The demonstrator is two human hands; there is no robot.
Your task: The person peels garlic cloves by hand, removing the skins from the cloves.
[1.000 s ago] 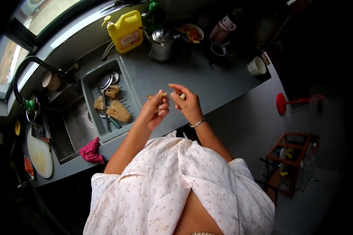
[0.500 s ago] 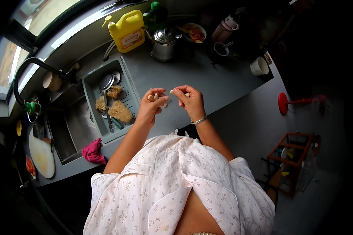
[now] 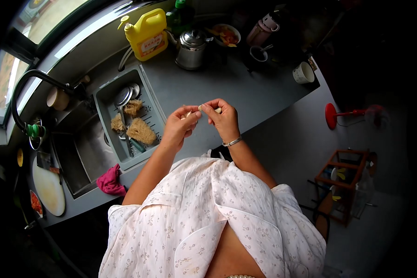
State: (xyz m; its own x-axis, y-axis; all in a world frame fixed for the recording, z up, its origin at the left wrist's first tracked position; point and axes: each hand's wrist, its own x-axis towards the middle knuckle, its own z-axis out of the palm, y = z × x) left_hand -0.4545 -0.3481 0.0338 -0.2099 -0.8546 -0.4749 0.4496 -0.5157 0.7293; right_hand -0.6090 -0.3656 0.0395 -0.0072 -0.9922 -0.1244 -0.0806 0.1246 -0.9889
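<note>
left hand, right hand: fingertips pinched close around small, pale, oval pieces; i'd expect loose pinch to drop one.

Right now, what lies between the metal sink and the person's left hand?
In the head view, a grey tray of tan scrubbers and utensils lies between sink and left hand.

Dark-framed window, forward and left of the left hand: daylight entered and brightened the sill. The grey countertop extended beyond that hand. Right of the right hand, smooth grey floor lay beneath a reddish-brown open-framed rack; deep shadow bordered the far right.
</note>
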